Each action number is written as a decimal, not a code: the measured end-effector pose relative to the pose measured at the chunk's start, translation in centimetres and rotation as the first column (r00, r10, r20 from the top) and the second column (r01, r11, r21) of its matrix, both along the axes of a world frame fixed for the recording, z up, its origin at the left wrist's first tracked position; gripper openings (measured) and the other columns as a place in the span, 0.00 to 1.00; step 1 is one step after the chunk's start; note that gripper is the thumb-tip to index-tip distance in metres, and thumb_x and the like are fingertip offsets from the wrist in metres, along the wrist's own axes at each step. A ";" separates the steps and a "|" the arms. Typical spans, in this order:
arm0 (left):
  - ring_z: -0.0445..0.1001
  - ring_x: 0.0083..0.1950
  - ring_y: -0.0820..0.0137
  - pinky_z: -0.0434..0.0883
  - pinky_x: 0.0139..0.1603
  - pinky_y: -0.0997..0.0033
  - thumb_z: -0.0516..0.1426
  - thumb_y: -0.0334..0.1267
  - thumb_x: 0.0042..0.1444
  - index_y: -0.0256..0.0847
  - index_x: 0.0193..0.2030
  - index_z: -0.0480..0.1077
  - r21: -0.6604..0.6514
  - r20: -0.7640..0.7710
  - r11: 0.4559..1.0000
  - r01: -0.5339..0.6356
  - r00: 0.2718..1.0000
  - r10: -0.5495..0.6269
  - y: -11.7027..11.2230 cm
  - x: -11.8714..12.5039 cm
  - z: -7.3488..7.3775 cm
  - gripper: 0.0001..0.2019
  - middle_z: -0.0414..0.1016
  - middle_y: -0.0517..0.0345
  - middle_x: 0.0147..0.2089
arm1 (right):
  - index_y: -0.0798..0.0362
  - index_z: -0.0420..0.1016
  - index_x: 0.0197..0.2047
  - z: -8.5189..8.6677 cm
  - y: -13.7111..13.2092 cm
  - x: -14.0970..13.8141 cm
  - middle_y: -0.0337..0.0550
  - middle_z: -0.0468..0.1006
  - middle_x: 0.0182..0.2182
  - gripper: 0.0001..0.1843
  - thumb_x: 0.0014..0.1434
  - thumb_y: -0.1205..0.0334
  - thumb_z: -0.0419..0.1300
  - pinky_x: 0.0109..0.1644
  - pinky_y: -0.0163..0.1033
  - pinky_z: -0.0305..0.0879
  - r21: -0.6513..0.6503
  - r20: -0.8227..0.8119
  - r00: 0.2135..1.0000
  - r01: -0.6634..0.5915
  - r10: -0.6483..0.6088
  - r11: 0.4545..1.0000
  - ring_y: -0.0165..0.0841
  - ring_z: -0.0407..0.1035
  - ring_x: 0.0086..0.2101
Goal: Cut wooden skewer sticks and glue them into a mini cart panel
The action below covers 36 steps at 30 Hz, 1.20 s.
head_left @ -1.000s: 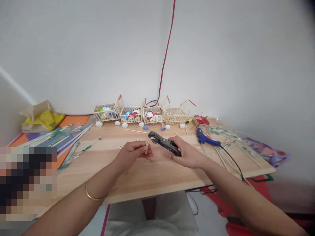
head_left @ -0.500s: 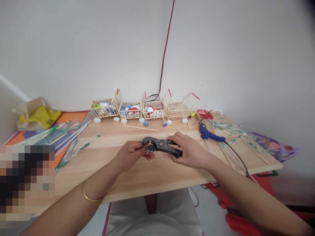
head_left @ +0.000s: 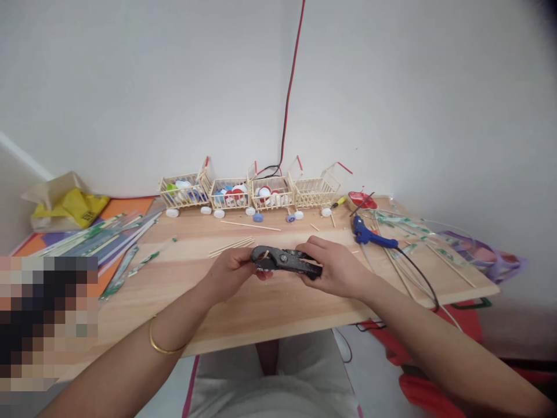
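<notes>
My right hand (head_left: 328, 264) is closed around the handles of a black hand cutter (head_left: 289, 260) with a hooked jaw. The cutter's jaws point left and meet my left hand (head_left: 235, 270), whose fingers are pinched together. A small piece of pale wooden stick (head_left: 266, 254) shows in the jaw opening, by my left fingertips; most of it is hidden. Just beyond, several thin wooden sticks (head_left: 232, 248) lie on the tabletop (head_left: 243, 322).
Several small stick-built carts (head_left: 187, 191) line the wall, some holding bottle caps. A blue glue gun (head_left: 374, 235) with a cord lies right, near a red dish (head_left: 362, 200). Wrapped sticks (head_left: 130, 267) and a yellow bag (head_left: 82, 209) are left. A pixelated patch covers the lower left.
The cutter's jaws have come closer together around the stick, and its handles have drawn closer in my right hand. My left hand has hardly moved.
</notes>
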<state>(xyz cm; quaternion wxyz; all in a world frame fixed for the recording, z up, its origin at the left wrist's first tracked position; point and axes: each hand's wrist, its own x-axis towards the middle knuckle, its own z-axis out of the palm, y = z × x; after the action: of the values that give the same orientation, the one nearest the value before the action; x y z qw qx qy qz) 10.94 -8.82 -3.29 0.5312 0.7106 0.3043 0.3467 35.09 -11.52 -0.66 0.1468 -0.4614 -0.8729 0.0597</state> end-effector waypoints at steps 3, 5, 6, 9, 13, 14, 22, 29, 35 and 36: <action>0.74 0.33 0.71 0.71 0.37 0.71 0.52 0.30 0.55 0.35 0.31 0.74 0.035 -0.020 0.999 0.002 1.000 -0.001 0.1 0.0 -0.2 0.09 0.77 0.54 0.31 | 0.54 0.68 0.45 -0.1 0.0 -0.1 0.44 0.71 0.34 0.16 0.51 0.60 0.57 0.34 0.34 0.60 0.016 0.009 1.000 0.002 -0.002 1.000 0.32 0.67 0.33; 0.74 0.33 0.71 0.71 0.38 0.71 0.52 0.31 0.55 0.35 0.31 0.74 0.049 -0.017 0.999 -0.006 1.000 0.007 0.0 0.0 -0.3 0.09 0.77 0.55 0.31 | 0.54 0.68 0.44 -0.2 0.1 -0.1 0.44 0.71 0.33 0.16 0.52 0.60 0.57 0.33 0.33 0.59 0.029 0.018 1.000 0.005 -0.006 1.000 0.32 0.67 0.32; 0.74 0.33 0.71 0.71 0.38 0.71 0.52 0.31 0.56 0.35 0.31 0.73 0.055 -0.014 0.998 -0.010 1.000 0.011 0.0 0.0 -0.3 0.09 0.77 0.55 0.31 | 0.54 0.69 0.43 -0.3 0.1 -0.1 0.44 0.71 0.32 0.15 0.52 0.59 0.57 0.33 0.33 0.59 0.033 0.023 1.000 0.005 -0.006 0.999 0.32 0.67 0.32; 0.74 0.33 0.71 0.70 0.38 0.71 0.52 0.31 0.56 0.35 0.31 0.73 0.077 -0.013 0.997 -0.025 1.000 0.026 -0.1 0.0 -0.4 0.09 0.76 0.55 0.31 | 0.55 0.69 0.41 -0.7 0.1 -0.2 0.44 0.72 0.31 0.13 0.53 0.58 0.55 0.33 0.33 0.58 0.049 0.034 0.999 0.006 -0.008 0.999 0.33 0.67 0.32; 0.73 0.33 0.72 0.70 0.38 0.72 0.52 0.29 0.55 0.36 0.31 0.73 0.083 -0.035 0.996 -0.043 0.998 0.046 0.0 0.1 -0.7 0.09 0.76 0.56 0.31 | 0.55 0.68 0.37 -1.2 0.2 -0.3 0.43 0.74 0.31 0.11 0.53 0.58 0.54 0.32 0.33 0.55 0.058 0.078 0.996 0.030 -0.034 0.998 0.32 0.68 0.31; 0.73 0.33 0.72 0.71 0.37 0.72 0.52 0.29 0.55 0.36 0.31 0.73 0.067 -0.029 0.997 -0.044 0.999 0.046 0.0 0.1 -0.9 0.09 0.76 0.56 0.31 | 0.55 0.68 0.37 -1.4 0.2 -0.3 0.43 0.74 0.30 0.11 0.54 0.57 0.54 0.31 0.33 0.54 0.055 0.100 0.994 0.039 -0.045 0.998 0.32 0.68 0.30; 0.75 0.32 0.70 0.73 0.35 0.69 0.53 0.33 0.54 0.36 0.33 0.73 -0.082 0.012 0.995 -0.057 0.998 0.058 0.4 0.5 -2.0 0.07 0.76 0.56 0.31 | 0.55 0.68 0.36 -1.6 1.1 -0.2 0.46 0.76 0.29 0.21 0.58 0.44 0.48 0.31 0.36 0.50 0.086 0.281 0.959 0.015 -0.039 0.996 0.35 0.69 0.30; 0.75 0.32 0.70 0.72 0.35 0.71 0.54 0.35 0.53 0.36 0.31 0.72 -0.175 0.031 0.982 -0.065 0.997 0.071 0.6 0.7 -2.1 0.07 0.75 0.57 0.29 | 0.56 0.68 0.36 -1.9 1.9 -0.4 0.48 0.77 0.29 0.23 0.60 0.45 0.45 0.30 0.35 0.51 0.016 0.346 0.938 -0.007 0.001 1.000 0.35 0.70 0.29; 0.73 0.29 0.71 0.71 0.33 0.71 0.56 0.39 0.51 0.36 0.28 0.70 -0.273 0.027 0.953 -0.130 0.989 0.143 0.8 1.0 -2.4 0.08 0.74 0.58 0.27 | 0.56 0.68 0.37 -2.1 2.3 -0.7 0.49 0.78 0.28 0.22 0.60 0.46 0.45 0.28 0.35 0.49 0.025 0.400 0.916 0.007 -0.017 1.000 0.36 0.71 0.28; 0.73 0.29 0.71 0.71 0.33 0.71 0.57 0.39 0.51 0.36 0.27 0.70 -0.274 0.027 0.952 -0.138 0.988 0.151 0.7 1.0 -2.4 0.08 0.73 0.58 0.27 | 0.56 0.68 0.37 -2.1 2.3 -0.7 0.49 0.78 0.28 0.22 0.60 0.46 0.45 0.28 0.35 0.48 0.028 0.407 0.913 0.008 -0.018 1.000 0.36 0.71 0.28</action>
<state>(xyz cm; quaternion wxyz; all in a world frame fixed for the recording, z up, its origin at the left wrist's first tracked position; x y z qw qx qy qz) 11.97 -8.09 -5.65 0.6040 0.5985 0.3872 0.3565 34.37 -9.19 -2.75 -0.0320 -0.4676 -0.8819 -0.0501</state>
